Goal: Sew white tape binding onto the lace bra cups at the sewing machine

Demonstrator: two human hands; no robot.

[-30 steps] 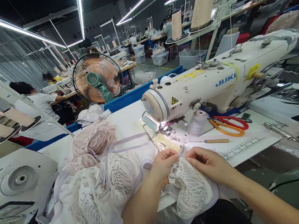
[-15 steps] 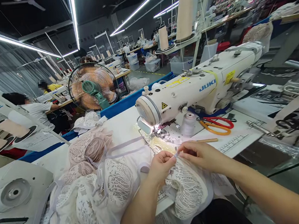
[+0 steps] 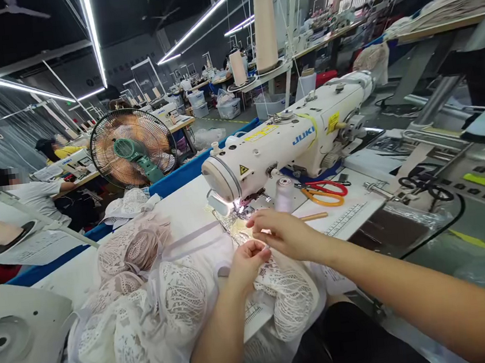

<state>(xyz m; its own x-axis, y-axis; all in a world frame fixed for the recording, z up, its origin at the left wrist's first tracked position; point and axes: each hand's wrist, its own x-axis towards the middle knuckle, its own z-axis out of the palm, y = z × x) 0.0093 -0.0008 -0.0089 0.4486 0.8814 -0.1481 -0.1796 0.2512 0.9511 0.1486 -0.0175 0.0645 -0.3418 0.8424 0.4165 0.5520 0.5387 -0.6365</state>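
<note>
My left hand (image 3: 249,263) is closed in a pinch on the top edge of a white lace garment (image 3: 293,297), which hangs over the table's front edge. Just above and right of it, my right hand (image 3: 280,232) is raised with bent fingers; whether its fingertips hold anything is hidden. Both hands are in front of the needle area of a white sewing machine (image 3: 261,156), whose lamp is lit. More white lace garments (image 3: 133,337) lie heaped to the left, with pinkish lace pieces (image 3: 132,245) behind them.
Orange- and red-handled scissors (image 3: 324,193), a white thread spool (image 3: 285,194) and a thin wooden stick (image 3: 314,216) lie right of the needle. A large fan (image 3: 133,149) stands behind the table. Two people sit at machines at the left.
The view has turned to the right. My right hand has come away from the pinch beside my left fingertips and moved up and over them. My left hand still pinches the garment.
</note>
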